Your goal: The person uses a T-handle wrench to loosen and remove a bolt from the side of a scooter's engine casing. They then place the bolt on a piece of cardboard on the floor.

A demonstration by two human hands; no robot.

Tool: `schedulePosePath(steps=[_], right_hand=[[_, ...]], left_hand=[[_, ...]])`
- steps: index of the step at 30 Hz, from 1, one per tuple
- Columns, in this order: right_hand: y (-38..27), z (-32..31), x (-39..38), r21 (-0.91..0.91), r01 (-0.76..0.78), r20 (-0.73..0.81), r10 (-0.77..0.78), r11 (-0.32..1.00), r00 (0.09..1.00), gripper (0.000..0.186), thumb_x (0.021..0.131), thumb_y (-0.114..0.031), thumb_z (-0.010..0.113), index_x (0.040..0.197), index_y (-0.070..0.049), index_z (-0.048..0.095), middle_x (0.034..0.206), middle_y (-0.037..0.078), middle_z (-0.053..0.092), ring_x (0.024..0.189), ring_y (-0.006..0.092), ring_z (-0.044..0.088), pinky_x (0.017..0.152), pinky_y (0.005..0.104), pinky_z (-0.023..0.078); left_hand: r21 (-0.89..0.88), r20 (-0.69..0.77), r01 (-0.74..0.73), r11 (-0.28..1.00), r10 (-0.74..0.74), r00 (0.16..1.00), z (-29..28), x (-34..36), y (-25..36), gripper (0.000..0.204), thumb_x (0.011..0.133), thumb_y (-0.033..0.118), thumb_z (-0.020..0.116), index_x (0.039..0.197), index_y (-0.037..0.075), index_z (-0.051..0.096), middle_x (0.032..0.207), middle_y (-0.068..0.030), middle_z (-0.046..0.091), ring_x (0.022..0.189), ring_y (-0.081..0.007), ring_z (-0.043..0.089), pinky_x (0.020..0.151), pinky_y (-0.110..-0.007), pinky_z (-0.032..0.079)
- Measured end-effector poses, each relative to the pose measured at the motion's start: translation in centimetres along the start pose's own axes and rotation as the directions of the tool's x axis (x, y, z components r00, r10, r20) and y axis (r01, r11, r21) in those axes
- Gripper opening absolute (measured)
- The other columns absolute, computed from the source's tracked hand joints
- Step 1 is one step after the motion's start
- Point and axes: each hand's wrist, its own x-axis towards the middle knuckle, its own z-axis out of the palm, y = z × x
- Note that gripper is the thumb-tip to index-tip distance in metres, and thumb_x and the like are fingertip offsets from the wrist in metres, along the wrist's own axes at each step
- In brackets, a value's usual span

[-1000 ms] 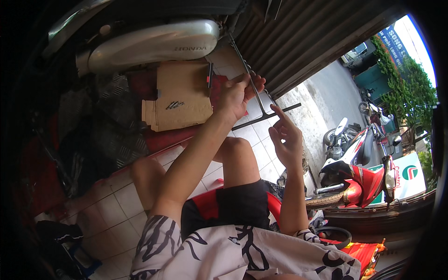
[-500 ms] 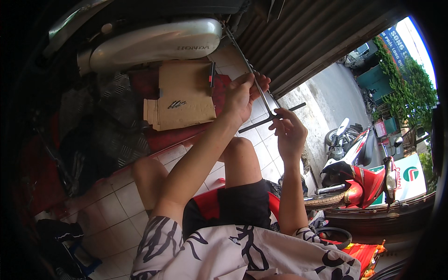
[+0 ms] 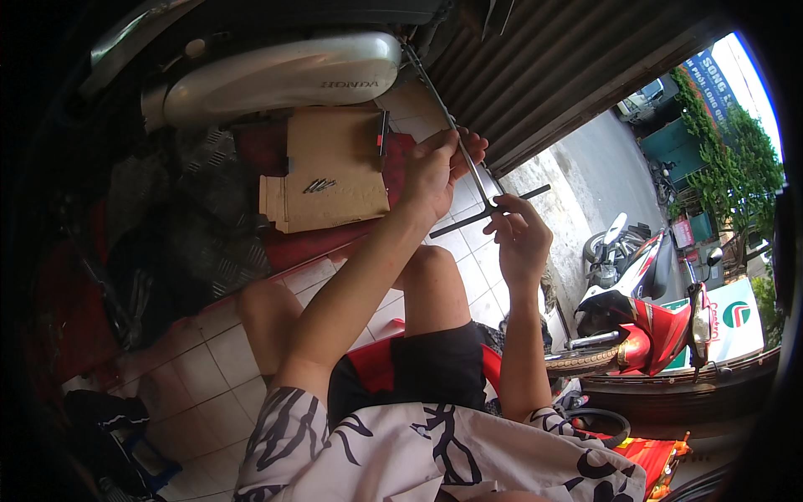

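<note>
A long T-handle wrench point(image 3: 473, 171) slants from the rear of a motorbike's silver engine-side cover point(image 3: 293, 79) down toward me. Its far tip is lost in the dark parts behind the cover. My left hand point(image 3: 437, 167) is closed around the middle of the shaft, thumb and fingers on either side of it. At the near end, my right hand point(image 3: 522, 234) pinches the wrench where the dark crossbar meets the shaft. Several small metal bolts point(image 3: 319, 186) lie on a flattened piece of cardboard point(image 3: 335, 151) below the cover, left of my left hand.
A ribbed metal shutter point(image 3: 544, 84) rises close beyond my hands on the right. A red-and-white motorbike point(image 3: 644, 330) stands at the right by the street. The cardboard rests on a red platform point(image 3: 314, 247) above white floor tiles point(image 3: 226, 356). My bare knees are below my forearms.
The whole view has shifted very slightly. Both hands keep their grip on the wrench, and the crossbar stands at nearly the same angle.
</note>
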Motion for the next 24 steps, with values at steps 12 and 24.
schedulePosePath(steps=[12, 24], right_hand=[[0.0, 0.1, 0.1, 0.049, 0.033, -0.050, -0.031, 0.998, 0.998, 0.024, 0.081, 0.011, 0.058, 0.103, 0.002, 0.064, 0.090, 0.009, 0.068, 0.065, 0.0118, 0.066, 0.058, 0.0226, 0.049], [0.0, 0.5, 0.3, 0.133, 0.051, -0.046, -0.046, 0.990, 0.998, 0.023, 0.084, 0.010, 0.056, 0.105, 0.005, 0.061, 0.095, 0.011, 0.067, 0.064, 0.0126, 0.065, 0.055, 0.0226, 0.048]], left_hand=[[-0.026, 0.024, 0.012, 1.000, -0.011, 1.000, 0.2, -0.1, 0.3, 0.021, 0.099, 0.010, 0.043, 0.102, -0.005, 0.058, 0.099, -0.0187, 0.066, 0.095, -0.0258, 0.067, 0.087, -0.034, 0.057], [-0.004, 0.046, 0.027, 1.000, -0.027, 0.999, 0.4, 0.0, 1.2, 0.022, 0.099, 0.009, 0.042, 0.105, -0.006, 0.057, 0.104, -0.0201, 0.065, 0.099, -0.0269, 0.066, 0.090, -0.036, 0.056]])
